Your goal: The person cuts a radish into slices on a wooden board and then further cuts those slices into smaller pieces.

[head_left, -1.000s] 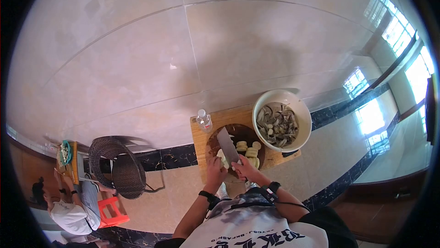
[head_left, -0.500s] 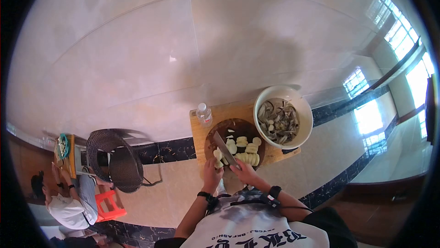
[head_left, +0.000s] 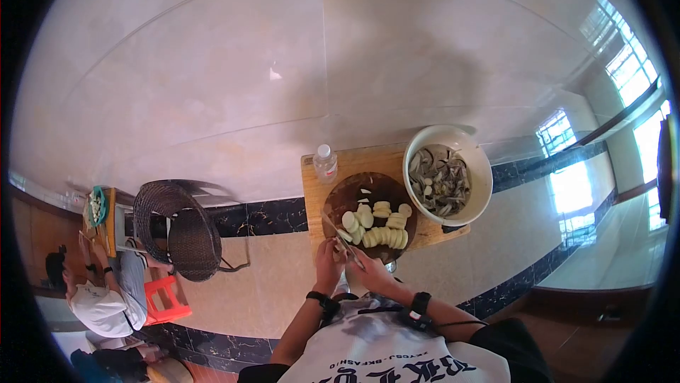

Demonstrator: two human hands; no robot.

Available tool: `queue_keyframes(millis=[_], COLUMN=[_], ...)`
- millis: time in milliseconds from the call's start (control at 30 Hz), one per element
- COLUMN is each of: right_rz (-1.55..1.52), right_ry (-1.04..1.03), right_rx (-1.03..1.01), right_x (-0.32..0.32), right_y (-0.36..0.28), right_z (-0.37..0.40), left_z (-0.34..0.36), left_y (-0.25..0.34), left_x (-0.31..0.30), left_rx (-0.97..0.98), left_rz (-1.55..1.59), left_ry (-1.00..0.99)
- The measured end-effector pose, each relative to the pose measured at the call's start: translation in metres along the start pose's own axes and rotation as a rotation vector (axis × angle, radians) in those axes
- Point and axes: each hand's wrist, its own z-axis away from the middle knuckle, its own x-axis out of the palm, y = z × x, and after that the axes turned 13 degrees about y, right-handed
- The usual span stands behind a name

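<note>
My right hand [head_left: 371, 276] is closed round the handle of a kitchen knife [head_left: 339, 238], whose blade points up and left over the near left edge of a round wooden cutting board [head_left: 343, 195]. Close beside the blade is my left hand [head_left: 328, 267], its fingers curled together at the board's near edge; I cannot tell what is in them. Pale yellow-green vegetable slices [head_left: 384, 236] lie on the board in overlapping rows and small stacks. A few small white bits rest toward its far side.
The board stands on a wooden table [head_left: 314, 195] with a clear plastic bottle [head_left: 325, 163]. A white basin [head_left: 484, 178] of greyish cut strips is at the right. Leftward are a dark wicker chair [head_left: 195, 248], a red stool [head_left: 164, 301] and a seated person [head_left: 103, 306].
Both hands have drawn slightly nearer my body with the knife. The blade has left the slices and turned edge-on, beside my left fingers. The whole view has shifted a little.
</note>
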Motion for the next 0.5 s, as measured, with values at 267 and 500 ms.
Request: queue_keyframes(millis=[267, 500], right_rz=[0.002, 0.041], right_ry=[0.037, 0.02], right_rx=[-0.075, -0.06], right_x=[0.007, 0.01], right_y=[0.009, 0.009], right_z=[0.003, 0.006], left_z=[0.002, -0.001], left_y=[-0.004, 0.002], left_x=[-0.001, -0.002], left_rx=[0.034, 0.101], left_rz=[-0.011, -0.036], left_ry=[0.039, 0.072])
